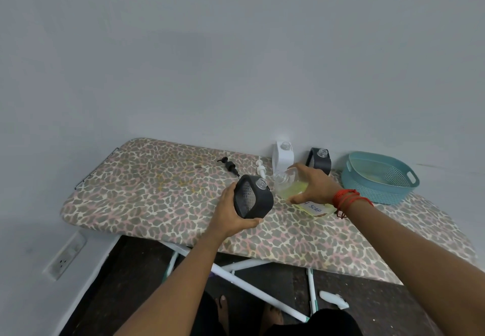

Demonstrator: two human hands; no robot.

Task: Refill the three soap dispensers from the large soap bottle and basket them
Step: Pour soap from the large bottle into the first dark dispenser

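My left hand (231,211) grips a black soap dispenser (253,196), tilted, with its clear neck uncapped. My right hand (313,184) holds the large clear soap bottle (288,186) of yellow-green liquid, tipped so its open mouth points toward the dispenser's neck. A label reading "soap" shows under my wrist. At the wall stand a white dispenser (282,156) and a second black dispenser (319,161), both without pumps. A teal basket (380,175) sits at the right.
A black pump head (228,165) and a white pump head (260,169) lie on the leopard-print ironing board (157,186). A grey wall rises close behind. A wall socket (65,254) is at the lower left, and the board's white legs and my feet are below.
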